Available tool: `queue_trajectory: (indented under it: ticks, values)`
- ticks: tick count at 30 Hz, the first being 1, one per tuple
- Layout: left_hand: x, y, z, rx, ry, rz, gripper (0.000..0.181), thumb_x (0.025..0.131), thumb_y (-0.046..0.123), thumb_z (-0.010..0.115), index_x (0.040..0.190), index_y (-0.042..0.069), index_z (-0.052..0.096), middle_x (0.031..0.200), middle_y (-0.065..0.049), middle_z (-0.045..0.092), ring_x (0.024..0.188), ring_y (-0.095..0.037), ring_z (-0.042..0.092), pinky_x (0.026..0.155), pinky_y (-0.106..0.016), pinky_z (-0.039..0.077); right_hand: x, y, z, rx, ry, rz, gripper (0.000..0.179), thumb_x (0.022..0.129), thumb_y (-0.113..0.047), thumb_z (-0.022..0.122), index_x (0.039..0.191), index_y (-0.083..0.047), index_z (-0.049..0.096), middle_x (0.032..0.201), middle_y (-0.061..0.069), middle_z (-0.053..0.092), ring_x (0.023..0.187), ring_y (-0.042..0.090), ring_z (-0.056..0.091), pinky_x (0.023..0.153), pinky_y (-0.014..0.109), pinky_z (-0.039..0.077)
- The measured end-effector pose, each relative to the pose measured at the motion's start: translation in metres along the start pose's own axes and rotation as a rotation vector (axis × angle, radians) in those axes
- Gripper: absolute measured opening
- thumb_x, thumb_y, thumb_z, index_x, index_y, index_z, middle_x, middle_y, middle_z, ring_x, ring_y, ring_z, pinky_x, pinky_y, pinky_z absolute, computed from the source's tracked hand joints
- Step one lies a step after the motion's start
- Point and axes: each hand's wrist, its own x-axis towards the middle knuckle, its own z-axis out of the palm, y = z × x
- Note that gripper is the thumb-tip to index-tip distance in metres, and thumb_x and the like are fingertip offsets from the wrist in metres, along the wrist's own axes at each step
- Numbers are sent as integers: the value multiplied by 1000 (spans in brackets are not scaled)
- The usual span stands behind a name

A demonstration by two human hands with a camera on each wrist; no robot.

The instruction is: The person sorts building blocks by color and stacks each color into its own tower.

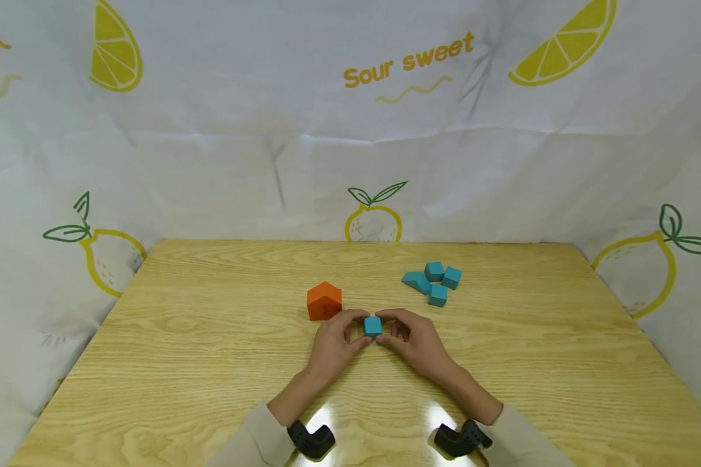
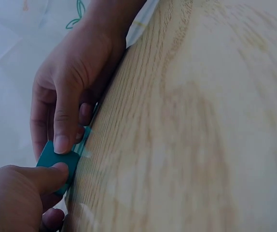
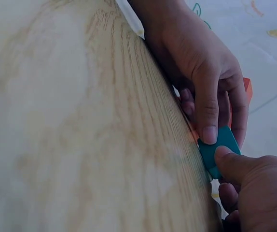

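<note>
Between my two hands a small blue block (image 1: 372,326) is held at the middle of the wooden table. My left hand (image 1: 334,344) pinches its left side with thumb and fingers, while my right hand (image 1: 418,342) does the same from the right. In the left wrist view both thumbs press the near face of the blue block (image 2: 56,157). The right wrist view also shows the blue block (image 3: 225,137) low against the tabletop; whether it touches the wood is unclear. Just behind my left hand stands an orange block piece (image 1: 324,301) with a peaked top.
Beyond my right hand lie several blue pieces: a wedge-like block (image 1: 417,281), a cube (image 1: 435,271), a second cube (image 1: 452,277) and a nearer cube (image 1: 437,295). A white cloth (image 1: 239,188) with lemon prints hangs behind and beside the wooden table (image 1: 198,337).
</note>
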Motion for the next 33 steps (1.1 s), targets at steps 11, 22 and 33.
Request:
queue_trajectory:
  ticks: [11, 22, 33]
  values:
    - [2, -2, 0, -4, -6, -6, 38, 77, 8, 80, 112, 11, 67, 85, -1, 61, 52, -3, 38, 47, -20, 35, 1, -1, -1, -15, -19, 16, 38, 82, -13, 76, 117, -10, 65, 77, -7, 57, 62, 6, 50, 54, 24, 42]
    - [0, -5, 1, -23, -13, -8, 37, 77, 7, 80, 112, 10, 67, 81, 0, 59, 52, -2, 38, 46, -22, 37, 0, -6, -3, 43, 10, -21, 42, 81, -8, 76, 120, -3, 62, 95, 7, 64, 62, 12, 52, 52, 23, 42]
    - [0, -3, 2, -27, -3, -10, 39, 75, 7, 81, 112, 9, 67, 80, 0, 58, 52, -3, 37, 48, -21, 36, -3, 5, -26, 12, 228, 27, 34, 86, -8, 72, 118, -6, 64, 101, 9, 63, 77, 14, 55, 59, 25, 46]
